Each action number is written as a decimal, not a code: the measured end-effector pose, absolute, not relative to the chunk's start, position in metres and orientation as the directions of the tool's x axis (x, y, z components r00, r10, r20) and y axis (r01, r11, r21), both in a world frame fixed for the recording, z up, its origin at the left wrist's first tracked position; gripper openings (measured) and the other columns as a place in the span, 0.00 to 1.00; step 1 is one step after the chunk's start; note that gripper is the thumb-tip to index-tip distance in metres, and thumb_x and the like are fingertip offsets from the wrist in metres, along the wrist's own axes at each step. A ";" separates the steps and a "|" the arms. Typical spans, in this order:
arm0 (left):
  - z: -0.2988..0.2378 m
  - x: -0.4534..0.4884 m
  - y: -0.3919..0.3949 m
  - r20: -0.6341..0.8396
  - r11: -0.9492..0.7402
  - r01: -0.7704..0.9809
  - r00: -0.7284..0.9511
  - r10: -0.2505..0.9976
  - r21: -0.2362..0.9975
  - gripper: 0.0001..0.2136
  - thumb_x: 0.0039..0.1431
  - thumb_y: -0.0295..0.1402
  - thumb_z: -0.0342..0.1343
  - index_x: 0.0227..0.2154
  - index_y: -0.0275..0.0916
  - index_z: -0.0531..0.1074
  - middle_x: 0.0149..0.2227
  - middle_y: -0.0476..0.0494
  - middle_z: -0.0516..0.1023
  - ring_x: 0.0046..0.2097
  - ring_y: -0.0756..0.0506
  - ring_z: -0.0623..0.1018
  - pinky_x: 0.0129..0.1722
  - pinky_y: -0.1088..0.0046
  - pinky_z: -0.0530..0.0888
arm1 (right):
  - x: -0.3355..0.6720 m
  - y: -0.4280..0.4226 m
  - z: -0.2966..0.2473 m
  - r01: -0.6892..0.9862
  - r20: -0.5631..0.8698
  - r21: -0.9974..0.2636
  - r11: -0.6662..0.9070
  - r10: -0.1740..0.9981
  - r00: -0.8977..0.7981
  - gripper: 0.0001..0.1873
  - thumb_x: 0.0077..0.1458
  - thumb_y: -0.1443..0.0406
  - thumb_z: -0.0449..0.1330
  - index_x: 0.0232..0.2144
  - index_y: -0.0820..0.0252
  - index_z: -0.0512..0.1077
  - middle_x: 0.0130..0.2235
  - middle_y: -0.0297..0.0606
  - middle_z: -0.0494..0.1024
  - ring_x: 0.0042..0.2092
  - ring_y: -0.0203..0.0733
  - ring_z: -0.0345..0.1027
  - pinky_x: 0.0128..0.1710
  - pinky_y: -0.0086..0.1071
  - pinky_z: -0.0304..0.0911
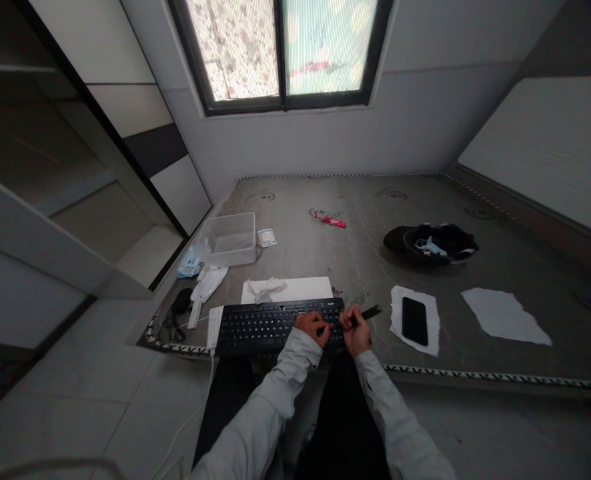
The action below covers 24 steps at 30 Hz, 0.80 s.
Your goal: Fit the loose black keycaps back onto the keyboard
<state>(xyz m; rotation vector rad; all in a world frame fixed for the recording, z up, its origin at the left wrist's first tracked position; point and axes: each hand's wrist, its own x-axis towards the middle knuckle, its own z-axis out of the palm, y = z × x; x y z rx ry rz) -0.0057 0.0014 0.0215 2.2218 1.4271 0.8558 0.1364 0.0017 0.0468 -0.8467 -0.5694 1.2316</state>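
Note:
A black keyboard (260, 327) lies at the near edge of the covered bed surface, above my knees. My left hand (313, 327) rests on its right part with the fingers curled in; what they hold, if anything, is hidden. At the keyboard's right end my right hand (356, 333) is closed around a slim dark stick-shaped tool (373, 311), which points up and to the right. The tool's exact kind is too small to tell. Behind the keyboard lies a white sheet (305, 288) with a crumpled white tissue (265, 289) on it.
On the left are a clear plastic box (230, 240), a blue-white packet (190, 262), a small sachet (267, 237) and a black mouse (181, 301). Rightward lie a phone (414, 321) on white paper, another paper (505, 317) and a black cap (428, 243). A red item (331, 221) lies farther back.

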 end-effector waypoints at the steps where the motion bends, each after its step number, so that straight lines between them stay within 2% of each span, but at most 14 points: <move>1: 0.021 -0.006 0.002 0.292 -0.422 0.685 0.305 0.906 0.594 0.08 0.55 0.33 0.57 0.33 0.49 0.81 0.33 0.47 0.76 0.38 0.46 0.75 0.41 0.64 0.65 | 0.134 0.002 0.047 -0.581 -0.063 -0.808 0.096 0.967 0.247 0.23 0.50 0.49 0.61 0.18 0.57 0.59 0.18 0.26 0.52 0.19 0.30 0.45 0.19 0.27 0.44; 8: 0.022 -0.006 0.002 0.285 -0.411 0.697 0.297 0.911 0.587 0.08 0.54 0.33 0.57 0.33 0.49 0.81 0.33 0.47 0.76 0.38 0.46 0.75 0.40 0.65 0.65 | 0.126 0.008 0.041 -0.539 -0.085 -0.840 0.069 0.963 0.255 0.24 0.45 0.49 0.65 0.18 0.58 0.59 0.20 0.26 0.56 0.19 0.28 0.45 0.18 0.26 0.42; 16: 0.021 -0.005 0.004 0.289 -0.432 0.706 0.322 0.902 0.562 0.08 0.55 0.32 0.56 0.31 0.44 0.80 0.32 0.47 0.77 0.37 0.46 0.75 0.39 0.66 0.64 | 0.121 0.013 0.028 -0.419 -0.107 -0.908 -0.011 0.973 0.206 0.25 0.48 0.47 0.63 0.18 0.58 0.62 0.16 0.25 0.55 0.18 0.29 0.46 0.17 0.27 0.43; 20: 0.020 -0.005 0.005 0.279 -0.414 0.727 0.308 0.910 0.548 0.07 0.55 0.32 0.56 0.31 0.43 0.80 0.33 0.46 0.77 0.38 0.46 0.75 0.39 0.66 0.64 | 0.116 0.013 0.025 -0.346 -0.063 -0.938 0.020 0.972 0.226 0.27 0.47 0.45 0.63 0.17 0.58 0.60 0.15 0.25 0.56 0.18 0.29 0.46 0.17 0.28 0.43; 24: 0.020 -0.005 0.005 0.264 -0.410 0.720 0.314 0.912 0.559 0.07 0.55 0.33 0.56 0.31 0.43 0.80 0.34 0.46 0.77 0.39 0.46 0.76 0.40 0.65 0.64 | 0.111 0.007 0.021 -0.292 0.011 -0.952 0.094 0.962 0.274 0.30 0.49 0.44 0.61 0.14 0.56 0.54 0.14 0.24 0.51 0.17 0.29 0.42 0.17 0.28 0.42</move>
